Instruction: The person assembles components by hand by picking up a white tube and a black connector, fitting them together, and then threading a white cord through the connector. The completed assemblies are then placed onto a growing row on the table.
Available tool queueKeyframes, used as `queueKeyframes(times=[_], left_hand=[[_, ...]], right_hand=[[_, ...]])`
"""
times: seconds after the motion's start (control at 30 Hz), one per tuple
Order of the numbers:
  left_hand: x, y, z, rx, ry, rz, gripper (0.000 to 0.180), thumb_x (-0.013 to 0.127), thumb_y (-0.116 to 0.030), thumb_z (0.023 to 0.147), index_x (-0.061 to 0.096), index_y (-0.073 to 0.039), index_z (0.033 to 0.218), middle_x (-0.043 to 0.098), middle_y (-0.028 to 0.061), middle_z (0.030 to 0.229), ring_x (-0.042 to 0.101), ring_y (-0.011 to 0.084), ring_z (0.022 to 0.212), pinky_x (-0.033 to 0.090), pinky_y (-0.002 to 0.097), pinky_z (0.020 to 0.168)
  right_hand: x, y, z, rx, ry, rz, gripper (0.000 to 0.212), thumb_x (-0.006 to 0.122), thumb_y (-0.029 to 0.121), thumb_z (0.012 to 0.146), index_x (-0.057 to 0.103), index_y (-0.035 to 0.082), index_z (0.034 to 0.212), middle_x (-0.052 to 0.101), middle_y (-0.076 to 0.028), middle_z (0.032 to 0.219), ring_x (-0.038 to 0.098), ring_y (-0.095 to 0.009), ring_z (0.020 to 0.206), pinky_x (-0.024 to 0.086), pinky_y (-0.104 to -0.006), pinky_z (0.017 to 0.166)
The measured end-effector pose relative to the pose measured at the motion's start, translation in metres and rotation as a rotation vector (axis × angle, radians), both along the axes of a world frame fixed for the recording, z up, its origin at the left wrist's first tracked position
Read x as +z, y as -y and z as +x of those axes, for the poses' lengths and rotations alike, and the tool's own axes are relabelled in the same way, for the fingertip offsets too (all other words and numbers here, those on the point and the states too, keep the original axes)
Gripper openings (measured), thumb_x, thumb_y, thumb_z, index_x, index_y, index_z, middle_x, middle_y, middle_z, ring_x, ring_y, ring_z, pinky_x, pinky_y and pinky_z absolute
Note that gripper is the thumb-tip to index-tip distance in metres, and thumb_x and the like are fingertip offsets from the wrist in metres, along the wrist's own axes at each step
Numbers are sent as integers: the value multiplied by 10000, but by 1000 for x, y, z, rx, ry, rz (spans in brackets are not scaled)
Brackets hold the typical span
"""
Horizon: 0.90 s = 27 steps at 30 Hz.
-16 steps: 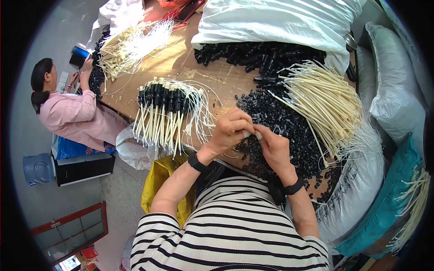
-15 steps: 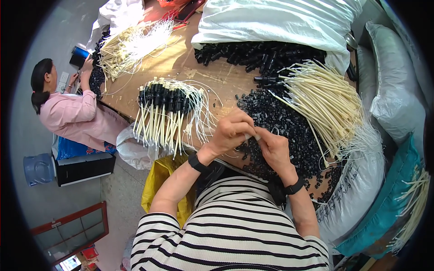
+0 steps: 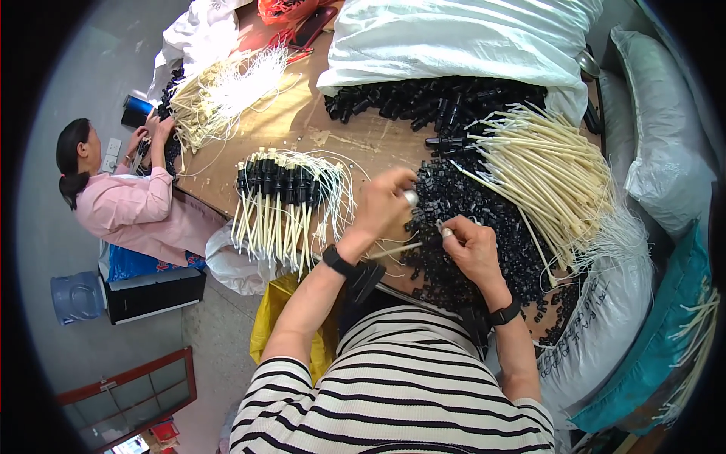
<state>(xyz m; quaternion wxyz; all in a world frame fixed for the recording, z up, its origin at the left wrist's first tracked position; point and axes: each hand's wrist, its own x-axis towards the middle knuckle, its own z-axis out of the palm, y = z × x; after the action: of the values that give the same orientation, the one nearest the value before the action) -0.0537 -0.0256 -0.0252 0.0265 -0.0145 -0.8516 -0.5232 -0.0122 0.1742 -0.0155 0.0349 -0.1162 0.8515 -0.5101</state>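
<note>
My left hand (image 3: 384,203) is raised over the table, somewhat blurred. Its fingers are curled, the thumb wears a white cover, and what it grips is hidden. A thin cream tube (image 3: 398,250) pokes out below this hand; whether the hand holds it, I cannot tell. Over the pile of small black plastic pieces (image 3: 446,189), my right hand (image 3: 473,246) has thumb and forefinger pinched, also with a white cover. Anything between them is too small to name. Left of my hands lies a row of cream tubes fitted with black sockets (image 3: 283,181), their white wires trailing right.
Right of the pile lies a large bundle of cream tubes (image 3: 541,181) with wires. A white sack (image 3: 454,38) spills black sockets (image 3: 446,102) at the back. Far left, a person in pink (image 3: 125,200) works beside another tube bundle (image 3: 204,106). Filled sacks (image 3: 662,136) crowd the right side.
My hands, together at the fingertips before, have come apart. The left has moved slightly up, the right a little right and down over the black pieces. The cream tube below the left hand now shows.
</note>
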Motion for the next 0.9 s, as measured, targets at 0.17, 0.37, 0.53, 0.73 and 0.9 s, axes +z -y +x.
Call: queueKeyframes(times=[0.17,0.37,0.53,0.73,0.9], left_hand=[[-27,16,-35,59,-13,-451,241,679,-53,739,704,-64,978,678,116,859,652,246,762,518,352,697],[-34,30,-42,-45,-126,-336,211,677,-35,727,727,-82,926,681,114,868,656,254,748,523,347,695],[-26,23,-30,-24,-136,-268,306,670,35,710,715,-74,992,677,104,850,658,229,745,527,304,683],[24,-46,24,-241,-477,-175,374,675,52,682,672,-60,1038,666,108,853,646,264,769,518,345,664],[17,-43,27,-178,-498,-261,375,677,49,680,674,-53,1041,660,102,844,639,266,767,520,343,673]], right_hand=[[-1,-2,-2,-123,74,-75,106,625,116,796,664,23,831,526,-45,518,495,-97,457,383,-267,478],[-5,-9,0,-172,104,-94,102,622,106,803,659,15,831,508,-33,514,470,-75,470,371,-258,483],[3,-8,0,-220,176,-143,95,637,78,858,645,-9,821,464,61,581,378,-15,539,301,-218,489],[-10,-1,-6,-212,193,-239,96,653,94,857,667,0,844,498,57,575,392,-3,525,305,-211,478],[4,1,0,-123,387,-513,61,634,42,874,655,-12,891,507,112,664,371,30,574,272,-169,509]])
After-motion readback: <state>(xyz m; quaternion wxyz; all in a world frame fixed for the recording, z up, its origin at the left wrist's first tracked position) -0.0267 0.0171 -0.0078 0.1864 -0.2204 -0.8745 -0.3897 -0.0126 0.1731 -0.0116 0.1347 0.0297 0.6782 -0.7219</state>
